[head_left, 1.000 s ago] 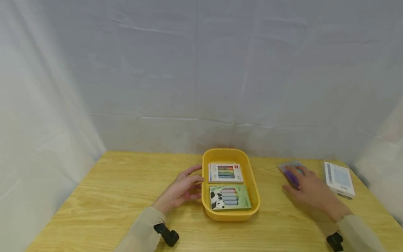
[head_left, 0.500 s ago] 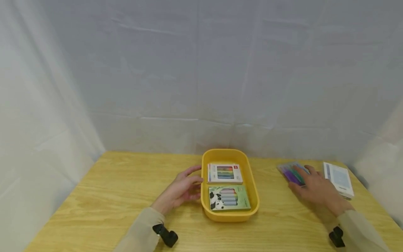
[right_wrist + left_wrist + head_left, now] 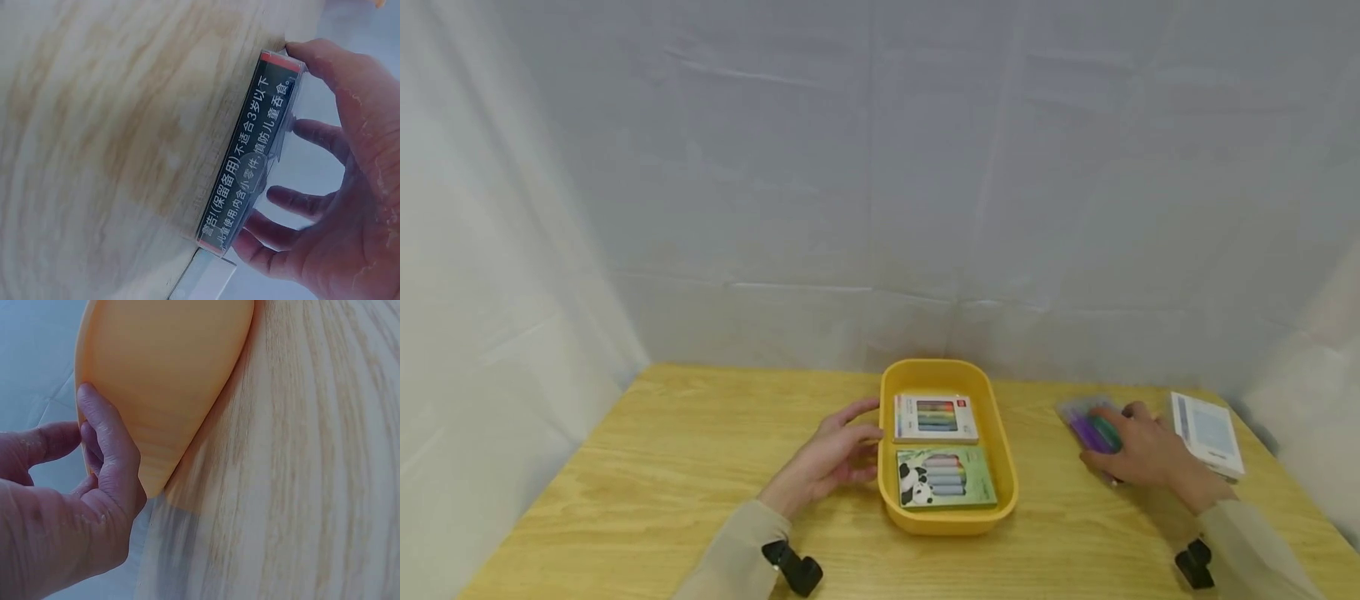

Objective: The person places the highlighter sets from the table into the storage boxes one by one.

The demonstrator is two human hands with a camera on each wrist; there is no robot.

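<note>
At the left rim of a yellow tray (image 3: 891, 521), my left hand (image 3: 827, 458) rests with its fingers loosely bent. Its fingers (image 3: 106, 419) lie against the outer wall in the left wrist view, the thumb at the rim. My right hand (image 3: 1150, 450) grips a flat clear plastic case (image 3: 1078, 425) with purple and green contents on the table. In the right wrist view the thumb is at one end of the case's dark printed side (image 3: 240, 156), and curled fingers are at the other. The palm hides part of the case.
Inside the tray lie a white box (image 3: 906, 417) with a colour window and a green panda box (image 3: 977, 483). A white box (image 3: 1213, 429) sits right of my right hand. White sheeting (image 3: 820, 208) hangs behind the wooden table (image 3: 700, 450).
My right hand first drew back to the right across the clear case, then its fingers bent in around it. The left hand and the tray have stayed in place.
</note>
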